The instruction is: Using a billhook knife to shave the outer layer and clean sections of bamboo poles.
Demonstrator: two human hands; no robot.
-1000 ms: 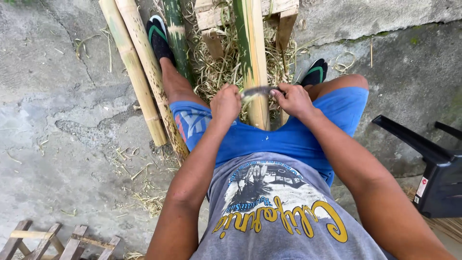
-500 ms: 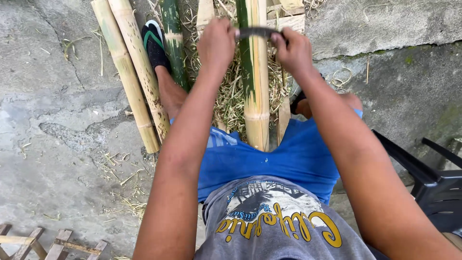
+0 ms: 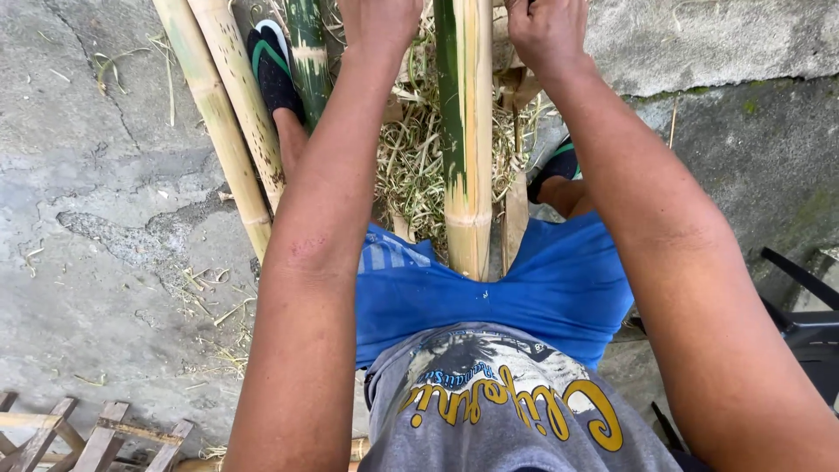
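While both arms reach forward, the left hand (image 3: 377, 22) and right hand (image 3: 546, 31) flank the half-peeled green-and-tan bamboo pole (image 3: 465, 140); their grip is seemingly clenched, cut off by the frame edge. Pale bamboo poles (image 3: 232, 122) and dry shavings (image 3: 411, 157) crowd alongside.

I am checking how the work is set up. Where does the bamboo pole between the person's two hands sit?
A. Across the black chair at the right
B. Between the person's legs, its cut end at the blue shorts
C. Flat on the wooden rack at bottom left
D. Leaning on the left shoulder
B: the bamboo pole runs up between the left hand and right hand, its cut end at the blue shorts.
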